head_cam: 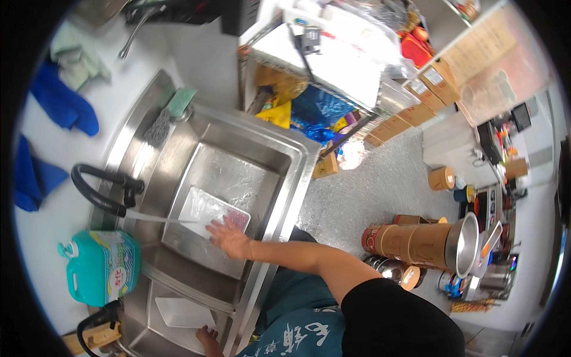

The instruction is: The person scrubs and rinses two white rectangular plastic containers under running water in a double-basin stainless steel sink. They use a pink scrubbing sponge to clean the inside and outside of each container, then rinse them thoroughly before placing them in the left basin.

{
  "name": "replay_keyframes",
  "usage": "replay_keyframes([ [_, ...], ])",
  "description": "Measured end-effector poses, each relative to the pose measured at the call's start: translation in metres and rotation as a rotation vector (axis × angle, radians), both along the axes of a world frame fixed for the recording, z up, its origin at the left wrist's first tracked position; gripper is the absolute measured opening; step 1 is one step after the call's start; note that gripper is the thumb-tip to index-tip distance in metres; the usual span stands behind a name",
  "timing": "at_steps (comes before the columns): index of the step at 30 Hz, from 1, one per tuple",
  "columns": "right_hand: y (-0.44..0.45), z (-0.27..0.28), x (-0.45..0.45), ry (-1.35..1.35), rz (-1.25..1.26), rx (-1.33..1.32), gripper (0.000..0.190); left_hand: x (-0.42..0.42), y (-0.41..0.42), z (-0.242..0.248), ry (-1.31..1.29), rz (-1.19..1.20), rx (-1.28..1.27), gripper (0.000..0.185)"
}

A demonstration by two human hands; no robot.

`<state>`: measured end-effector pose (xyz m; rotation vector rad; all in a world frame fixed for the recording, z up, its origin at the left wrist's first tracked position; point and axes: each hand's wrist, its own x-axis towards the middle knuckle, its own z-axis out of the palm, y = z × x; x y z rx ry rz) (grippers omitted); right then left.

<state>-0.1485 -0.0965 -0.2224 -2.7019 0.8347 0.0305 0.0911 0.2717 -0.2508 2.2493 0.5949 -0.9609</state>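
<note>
My right hand (231,239) is in the larger steel sink basin (261,176), palm down with fingers spread over a shallow white tray (200,209). A reddish-pink patch (237,218) shows at the tray's edge beside my fingers; what it is, I cannot tell. A stream of water (156,218) runs from a black faucet (105,187) onto the tray. My left hand (208,338), partly cut off by the frame, is in the smaller basin (154,334). Its fingers are at the edge of a white rectangular container (184,313); whether they grip it is unclear.
A teal detergent jug (105,267) stands beside the faucet. A green scouring pad (180,101) and grey scrubber (158,129) lie on the sink ledge. Blue gloves or cloths (67,98) are on the wall side. A wire shelf (312,67) and stacked cardboard tubs (408,244) stand nearby.
</note>
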Motion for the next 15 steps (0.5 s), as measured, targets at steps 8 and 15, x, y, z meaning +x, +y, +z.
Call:
replay_keyframes([
  [8,0.037,0.080,-0.047,-0.339,-0.130,-0.284,0.032,0.007,-0.024,0.020,-0.306,-0.373,0.067,0.023],
  [15,0.039,0.111,-0.097,-0.206,-0.067,0.215,0.030,-0.093,-0.121,0.085,-0.544,-0.768,-0.036,0.026],
])
